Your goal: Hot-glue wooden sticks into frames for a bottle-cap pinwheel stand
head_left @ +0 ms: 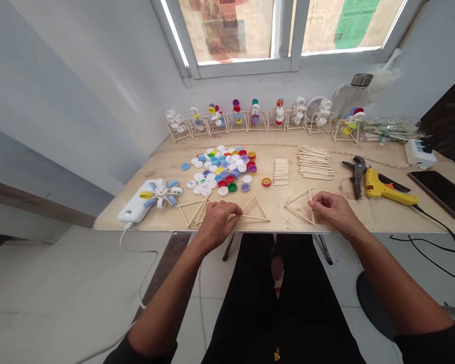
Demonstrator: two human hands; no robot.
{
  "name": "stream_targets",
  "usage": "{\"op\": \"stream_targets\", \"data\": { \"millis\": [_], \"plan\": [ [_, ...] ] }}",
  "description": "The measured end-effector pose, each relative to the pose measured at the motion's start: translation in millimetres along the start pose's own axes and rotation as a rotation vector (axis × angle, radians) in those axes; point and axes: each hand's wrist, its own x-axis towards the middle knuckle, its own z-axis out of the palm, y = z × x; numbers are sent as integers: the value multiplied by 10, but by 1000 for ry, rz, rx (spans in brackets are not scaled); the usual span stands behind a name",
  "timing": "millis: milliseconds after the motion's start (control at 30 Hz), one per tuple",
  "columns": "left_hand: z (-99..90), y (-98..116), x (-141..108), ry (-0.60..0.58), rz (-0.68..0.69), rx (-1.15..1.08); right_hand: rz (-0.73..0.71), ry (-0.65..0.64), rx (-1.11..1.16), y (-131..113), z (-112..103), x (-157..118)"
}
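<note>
Fingers (234, 208) hold 2 well-spaced stick triangles (256, 218) (300, 214) near table edge (273, 231)

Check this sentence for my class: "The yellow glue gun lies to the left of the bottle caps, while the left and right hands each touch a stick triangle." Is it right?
Not quite: the yellow glue gun lies to the right of the bottle caps, as the head view shows. The left hand and right hand do each touch a stick triangle.
</note>
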Motion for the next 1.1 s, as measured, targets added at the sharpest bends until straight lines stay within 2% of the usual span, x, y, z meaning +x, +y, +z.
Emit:
{"op": "stream_targets", "data": {
  "millis": [300, 567, 767, 1100],
  "plan": [
    [-81, -178, 144, -24, 16, -155, 60, 52, 178, -50, 60, -76],
    [-131, -214, 191, -49, 50, -189, 65, 74, 262, -124, 296, -111],
    [-72, -245, 202, -44, 56, -193, -4, 107, 178, -43, 452, -129],
    [-23, -206, 197, -47, 31, -53, -63, 133, 48, 6, 511, -139]
  ]
}}
